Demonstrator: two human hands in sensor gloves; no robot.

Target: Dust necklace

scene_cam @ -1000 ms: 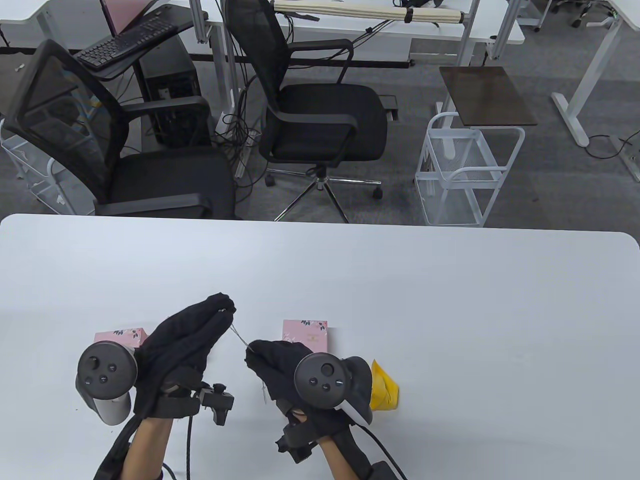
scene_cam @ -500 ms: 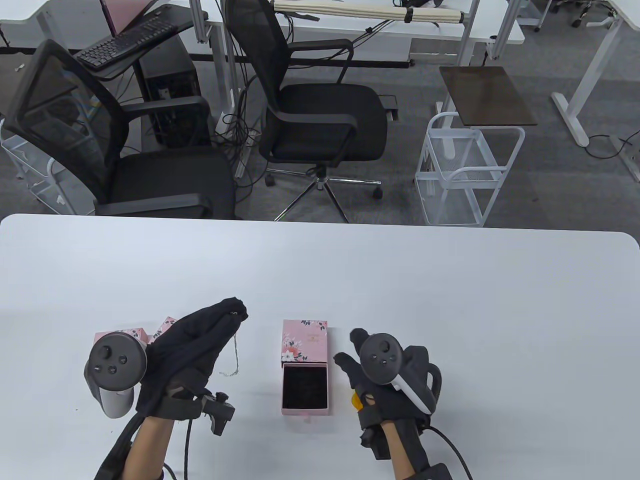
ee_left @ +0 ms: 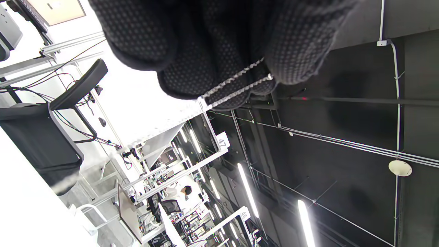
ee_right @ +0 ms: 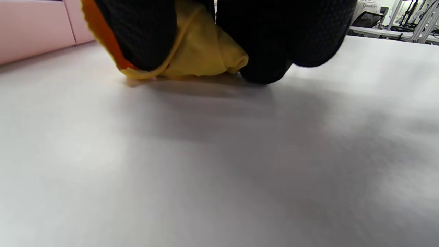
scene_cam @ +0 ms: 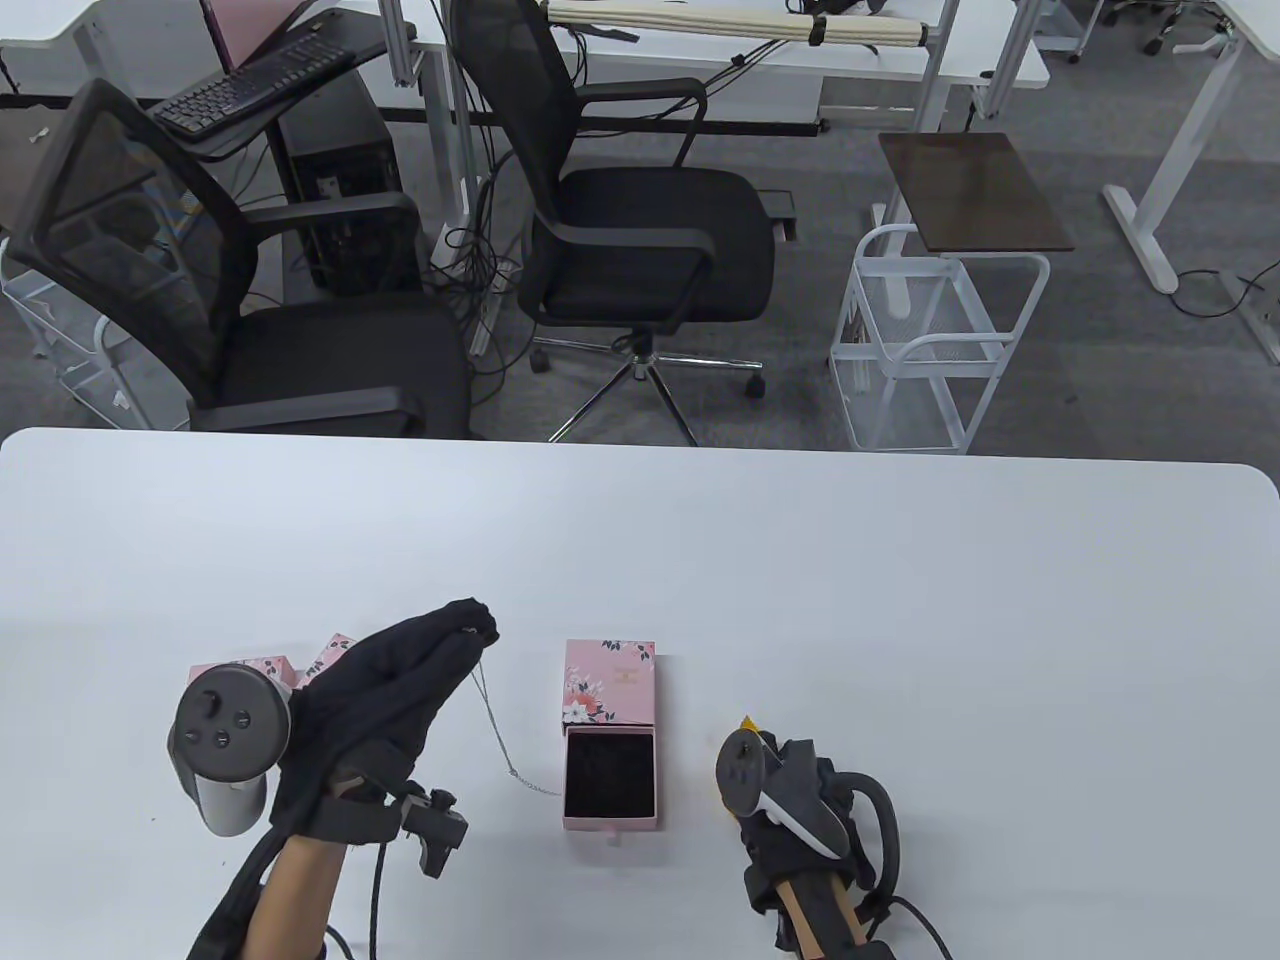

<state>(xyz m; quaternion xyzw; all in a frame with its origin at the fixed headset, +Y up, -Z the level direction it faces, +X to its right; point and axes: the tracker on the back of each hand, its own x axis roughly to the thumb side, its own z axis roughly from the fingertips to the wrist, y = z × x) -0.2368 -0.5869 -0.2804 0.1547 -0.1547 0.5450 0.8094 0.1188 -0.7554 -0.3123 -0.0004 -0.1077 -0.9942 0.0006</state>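
Observation:
A thin silver necklace [scene_cam: 492,715] hangs from the fingertips of my raised left hand [scene_cam: 470,625], its lower end trailing on the white table [scene_cam: 900,600] beside the open pink box. In the left wrist view the chain [ee_left: 236,84] is pinched between my gloved fingertips [ee_left: 295,58]. My right hand [scene_cam: 790,800] is down on the table at the lower right, its fingers [ee_right: 271,44] curled round a yellow cloth [ee_right: 202,51]. From above only a yellow tip of the cloth [scene_cam: 745,722] shows past the tracker.
An open pink floral jewellery box [scene_cam: 610,770] with a black lining lies between my hands, its lid [scene_cam: 609,683] just behind it. More pink boxes [scene_cam: 262,668] sit behind my left hand. Office chairs [scene_cam: 640,230] stand beyond the table's far edge.
My right hand let go of the chain, swung right and dropped onto the yellow cloth, gripping it. The necklace's free end fell and now trails toward the open box. The left hand barely moved.

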